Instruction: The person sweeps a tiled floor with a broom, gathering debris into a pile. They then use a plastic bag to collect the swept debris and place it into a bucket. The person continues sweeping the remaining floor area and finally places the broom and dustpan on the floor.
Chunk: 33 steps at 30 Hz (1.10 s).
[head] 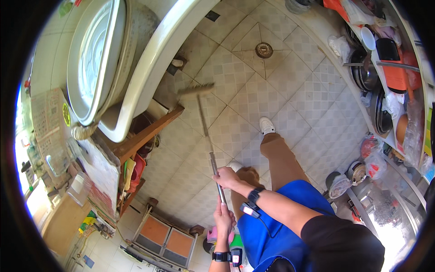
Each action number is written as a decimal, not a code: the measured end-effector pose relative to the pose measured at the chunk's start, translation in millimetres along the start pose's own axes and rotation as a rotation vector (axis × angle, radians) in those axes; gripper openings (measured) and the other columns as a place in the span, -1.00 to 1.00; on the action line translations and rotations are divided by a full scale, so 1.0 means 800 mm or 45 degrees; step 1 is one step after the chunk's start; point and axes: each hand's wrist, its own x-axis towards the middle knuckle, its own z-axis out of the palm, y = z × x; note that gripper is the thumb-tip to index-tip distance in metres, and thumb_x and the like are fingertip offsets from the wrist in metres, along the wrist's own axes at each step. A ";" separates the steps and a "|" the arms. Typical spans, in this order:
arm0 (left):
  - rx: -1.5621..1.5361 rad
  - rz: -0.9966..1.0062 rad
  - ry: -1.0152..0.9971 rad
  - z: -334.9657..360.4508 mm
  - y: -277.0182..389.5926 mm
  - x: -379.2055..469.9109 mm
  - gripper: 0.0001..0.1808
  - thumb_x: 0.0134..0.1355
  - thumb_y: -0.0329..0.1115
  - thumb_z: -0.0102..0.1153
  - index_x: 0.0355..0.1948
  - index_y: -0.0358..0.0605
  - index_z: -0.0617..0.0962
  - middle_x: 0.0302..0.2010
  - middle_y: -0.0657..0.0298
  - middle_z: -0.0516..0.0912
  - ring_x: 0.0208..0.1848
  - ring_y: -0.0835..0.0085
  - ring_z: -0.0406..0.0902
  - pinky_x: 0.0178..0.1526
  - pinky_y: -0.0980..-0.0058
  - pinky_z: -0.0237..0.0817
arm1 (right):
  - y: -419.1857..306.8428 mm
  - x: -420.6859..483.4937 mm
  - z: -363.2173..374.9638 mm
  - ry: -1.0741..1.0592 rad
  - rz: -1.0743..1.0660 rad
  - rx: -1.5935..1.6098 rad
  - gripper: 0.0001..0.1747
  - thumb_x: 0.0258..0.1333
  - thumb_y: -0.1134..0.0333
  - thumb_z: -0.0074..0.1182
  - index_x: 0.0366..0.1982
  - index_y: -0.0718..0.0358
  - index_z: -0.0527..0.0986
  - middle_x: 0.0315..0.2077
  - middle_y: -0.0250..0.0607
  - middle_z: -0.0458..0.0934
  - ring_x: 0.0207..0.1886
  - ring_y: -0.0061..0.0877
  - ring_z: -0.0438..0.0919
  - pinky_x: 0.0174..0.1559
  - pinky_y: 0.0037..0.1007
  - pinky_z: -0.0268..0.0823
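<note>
A long-handled floor brush [208, 136] slants across the tiled floor [238, 91], its wide bristled head at the upper left, near the space under a white basin. Both my hands hold its metal pole. My right hand [226, 177] grips the pole higher up, nearer the brush head. Closer to my body, my left hand [223, 217] is closed round the end part of the pole. Each wrist bears a black strap with a small device. Whether the bristles touch the floor cannot be told for certain.
A round floor drain [264, 50] lies beyond my feet. The white basin [153, 51] and a wooden shelf edge [149, 132] stand at left. Racks with pans [381, 115] and bags line the right. A low cabinet [164, 239] stands at bottom left. My white shoe [267, 125] is on the tiles.
</note>
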 end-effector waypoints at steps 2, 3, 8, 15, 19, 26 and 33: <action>-0.110 0.046 -0.026 0.013 0.021 0.013 -0.50 0.42 -0.18 -0.28 0.37 0.35 0.11 -0.70 0.47 0.19 -0.78 0.67 0.11 -0.75 0.66 0.02 | -0.016 0.024 -0.014 -0.022 0.015 -0.161 -0.69 0.03 0.23 0.06 -0.55 0.39 0.54 -0.66 -0.07 0.58 -0.61 -0.37 0.62 -0.46 -0.37 0.49; -0.144 -0.047 -0.032 0.020 0.038 0.029 -0.49 0.42 -0.18 -0.28 0.38 0.30 0.08 -0.72 0.46 0.19 -0.79 0.67 0.12 -0.77 0.64 0.03 | -0.022 0.040 -0.029 -0.015 0.102 -0.152 -0.68 0.03 0.22 0.06 -0.54 0.38 0.55 -0.66 -0.08 0.58 -0.60 -0.38 0.62 -0.43 -0.37 0.49; 0.585 0.219 -0.137 0.069 0.122 0.101 -0.50 0.41 -0.21 -0.26 0.36 0.18 0.16 -0.76 0.50 0.19 -0.80 0.67 0.15 -0.78 0.62 0.03 | -0.040 0.088 -0.122 0.358 0.109 0.239 -0.67 0.08 0.18 0.07 -0.49 0.34 0.55 -0.65 -0.11 0.59 -0.60 -0.39 0.63 -0.49 -0.40 0.49; 0.679 0.229 -0.118 0.018 0.201 0.059 -0.51 0.41 -0.19 -0.25 0.35 0.17 0.19 -0.77 0.52 0.16 -0.81 0.71 0.10 -0.78 0.63 0.01 | -0.105 0.078 -0.084 0.386 -0.014 0.494 -0.70 0.09 0.19 0.05 -0.47 0.33 0.54 -0.69 -0.14 0.56 -0.66 -0.45 0.59 -0.53 -0.44 0.46; 0.435 0.128 -0.100 0.028 0.229 0.068 -0.48 0.41 -0.15 -0.26 0.38 0.19 0.11 -0.77 0.50 0.14 -0.80 0.71 0.09 -0.78 0.64 0.00 | -0.139 0.110 -0.094 0.476 -0.177 0.114 -0.67 0.07 0.16 0.06 -0.50 0.33 0.54 -0.69 -0.10 0.57 -0.62 -0.36 0.60 -0.45 -0.37 0.47; 0.768 0.299 -0.189 0.084 0.304 0.100 -0.49 0.41 -0.13 -0.24 0.37 0.18 0.15 -0.77 0.52 0.14 -0.81 0.71 0.07 -0.77 0.64 -0.04 | -0.167 0.130 -0.178 0.669 -0.144 0.513 -0.64 0.05 0.15 0.03 -0.58 0.33 0.54 -0.69 -0.02 0.54 -0.52 -0.20 0.60 -0.35 -0.23 0.45; 0.334 0.216 -0.109 0.146 0.316 0.076 -0.49 0.42 -0.13 -0.26 0.37 0.24 0.13 -0.76 0.49 0.16 -0.80 0.71 0.09 -0.78 0.65 -0.03 | -0.192 0.137 -0.226 0.530 -0.242 0.049 -0.66 -0.01 0.15 0.07 -0.49 0.33 0.56 -0.51 0.08 0.58 -0.36 -0.05 0.58 -0.23 -0.16 0.44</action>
